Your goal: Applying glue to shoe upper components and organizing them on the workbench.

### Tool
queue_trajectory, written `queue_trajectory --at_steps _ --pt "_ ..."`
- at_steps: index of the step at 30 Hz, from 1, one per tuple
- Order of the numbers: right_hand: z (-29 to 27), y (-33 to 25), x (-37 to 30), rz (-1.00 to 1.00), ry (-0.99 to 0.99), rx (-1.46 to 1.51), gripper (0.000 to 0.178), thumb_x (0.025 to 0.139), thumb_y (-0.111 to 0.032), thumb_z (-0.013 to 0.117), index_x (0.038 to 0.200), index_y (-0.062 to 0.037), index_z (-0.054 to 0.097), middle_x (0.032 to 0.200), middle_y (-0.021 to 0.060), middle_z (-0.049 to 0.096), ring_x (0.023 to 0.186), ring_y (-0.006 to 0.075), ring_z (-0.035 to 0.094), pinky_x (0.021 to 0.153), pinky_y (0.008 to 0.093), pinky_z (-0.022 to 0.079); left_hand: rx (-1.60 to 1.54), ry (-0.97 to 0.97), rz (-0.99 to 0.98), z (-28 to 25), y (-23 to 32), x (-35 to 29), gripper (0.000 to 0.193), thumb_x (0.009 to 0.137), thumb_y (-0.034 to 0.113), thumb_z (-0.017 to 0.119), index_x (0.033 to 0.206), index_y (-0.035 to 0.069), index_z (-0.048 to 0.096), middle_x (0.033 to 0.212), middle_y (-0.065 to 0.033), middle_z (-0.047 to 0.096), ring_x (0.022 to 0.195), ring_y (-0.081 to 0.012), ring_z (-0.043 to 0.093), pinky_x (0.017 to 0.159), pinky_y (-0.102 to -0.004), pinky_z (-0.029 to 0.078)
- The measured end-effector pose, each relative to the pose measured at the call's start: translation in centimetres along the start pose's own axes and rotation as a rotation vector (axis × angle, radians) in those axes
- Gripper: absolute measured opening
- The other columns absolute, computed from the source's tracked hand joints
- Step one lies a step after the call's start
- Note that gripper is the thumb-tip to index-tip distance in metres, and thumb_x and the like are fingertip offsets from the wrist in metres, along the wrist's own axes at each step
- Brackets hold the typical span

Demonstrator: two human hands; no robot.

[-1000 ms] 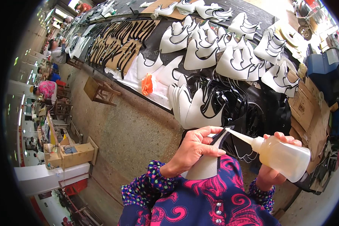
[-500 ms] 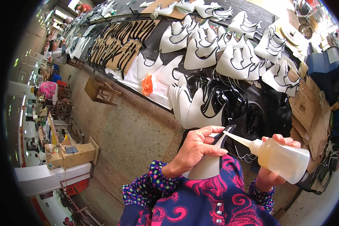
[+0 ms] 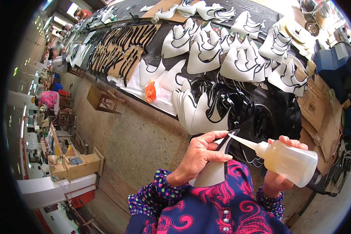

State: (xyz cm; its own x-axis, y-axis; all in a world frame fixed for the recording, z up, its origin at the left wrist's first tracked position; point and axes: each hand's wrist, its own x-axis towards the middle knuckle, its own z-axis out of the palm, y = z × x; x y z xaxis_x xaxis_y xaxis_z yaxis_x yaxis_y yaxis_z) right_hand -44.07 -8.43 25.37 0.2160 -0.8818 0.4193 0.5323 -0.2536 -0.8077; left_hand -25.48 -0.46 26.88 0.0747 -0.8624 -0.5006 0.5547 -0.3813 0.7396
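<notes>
My left hand (image 3: 199, 156) pinches a curved white cut piece with black edging (image 3: 211, 174) between thumb and fingers, in front of my body. Its narrow end points up and away from me. In my right hand (image 3: 276, 181) is a squeeze bottle (image 3: 294, 162), translucent and tilted, with pale yellowish liquid inside. The long white nozzle (image 3: 242, 141) points left, its tip at the black edging near the narrow end. Whether liquid is coming out is too small to tell. Fingers of my right hand wrap around the bottle, partly hidden behind it.
On the dark table (image 3: 156, 54) beyond my hands lie several stacks of similar white pieces (image 3: 204, 58), a pile of black strips (image 3: 257, 117) and an orange crumpled item (image 3: 150, 91). Black strips lie on cardboard (image 3: 119, 54). A wooden stool (image 3: 101, 98) stands left; other people work farther off.
The view has shifted a little, so the table appears slightly farther left. Both hands keep their grips, and the nozzle tip stays at the edging near the narrow end.
</notes>
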Motion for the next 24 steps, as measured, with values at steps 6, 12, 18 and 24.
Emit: queue_trajectory --at_steps 6,12,18,24 --pt "0.0 -0.3 -0.2 0.032 0.073 -0.031 0.079 0.060 -0.044 0.076 0.118 -0.0065 0.037 0.111 0.0102 0.046 0.109 0.0280 0.046 0.085 0.0492 0.043 -0.012 -0.012 -0.009 -0.2 -0.1 -0.2 0.055 0.069 -0.005 0.066 0.120 -0.004 0.045 0.089 -0.0081 0.063 0.076 -0.0078 0.058 0.070 -0.0195 0.047" --pt "-0.3 -0.3 -0.5 0.040 0.086 -0.050 0.082 0.060 -0.041 0.076 0.122 -0.0068 0.035 0.115 0.0111 0.045 0.111 0.0289 0.045 0.087 0.0508 0.041 -0.020 0.001 -0.006 -0.3 -0.1 -0.4 0.056 0.069 -0.006 0.066 0.121 -0.003 0.045 0.089 -0.0084 0.063 0.076 -0.0085 0.058 0.070 -0.0196 0.047" --pt "0.1 -0.6 -0.6 0.068 0.145 -0.099 0.080 0.063 -0.039 0.073 0.124 -0.0064 0.034 0.116 0.0121 0.045 0.112 0.0298 0.044 0.089 0.0518 0.040 -0.043 0.014 -0.011 -0.5 0.0 -0.7 0.057 0.068 -0.012 0.062 0.120 -0.004 0.043 0.090 -0.0103 0.063 0.075 -0.0114 0.061 0.067 -0.0212 0.050" --pt "-0.2 -0.7 -0.9 0.040 0.193 -0.103 0.078 0.063 -0.041 0.071 0.123 -0.0067 0.034 0.116 0.0113 0.044 0.111 0.0289 0.045 0.088 0.0496 0.042 -0.089 0.036 -0.025 -0.9 -0.1 -1.0 0.057 0.068 -0.012 0.062 0.121 -0.004 0.042 0.090 -0.0104 0.063 0.073 -0.0112 0.061 0.066 -0.0209 0.050"
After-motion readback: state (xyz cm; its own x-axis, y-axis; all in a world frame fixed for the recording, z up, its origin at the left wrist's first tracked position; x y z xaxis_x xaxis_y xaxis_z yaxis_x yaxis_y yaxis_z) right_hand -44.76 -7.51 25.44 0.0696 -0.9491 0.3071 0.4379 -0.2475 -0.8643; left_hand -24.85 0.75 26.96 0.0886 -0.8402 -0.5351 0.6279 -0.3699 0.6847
